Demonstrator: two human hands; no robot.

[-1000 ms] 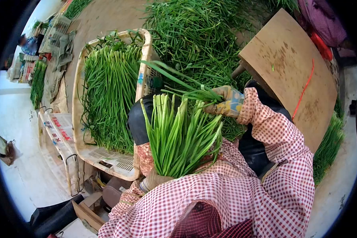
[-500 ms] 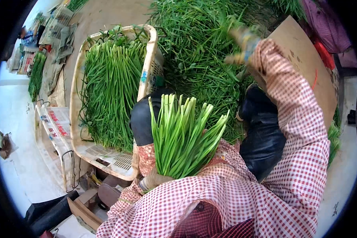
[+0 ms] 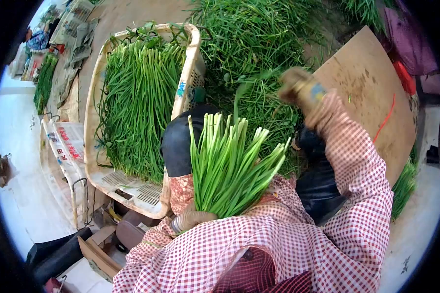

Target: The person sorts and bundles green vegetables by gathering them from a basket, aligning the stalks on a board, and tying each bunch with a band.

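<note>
My left hand [image 3: 195, 218], in a pale glove, is closed round the lower part of a bunch of garlic chives [image 3: 230, 171] at my lap. The cut pale ends point up and away from me. My right hand [image 3: 302, 90], gloved and smeared by motion, is raised in front of a heap of loose green leaves [image 3: 259, 44]. Its fingers are too blurred to tell what they hold, if anything. A blurred green leaf [image 3: 238, 97] hangs in the air left of it, above the bunch.
A cream plastic crate [image 3: 193, 58] on the left holds stacked chives [image 3: 142, 97]. At the right leans a brown board [image 3: 366, 83] with a red strip [image 3: 386, 117]. Dark boots [image 3: 320, 185] stand below it. A white crate [image 3: 66, 151] and cardboard box [image 3: 100, 256] lie lower left.
My right hand has come down from the leaf heap, nearer to me. A blurred leaf now shows in the air beside it. My left hand keeps its hold on the chives.
</note>
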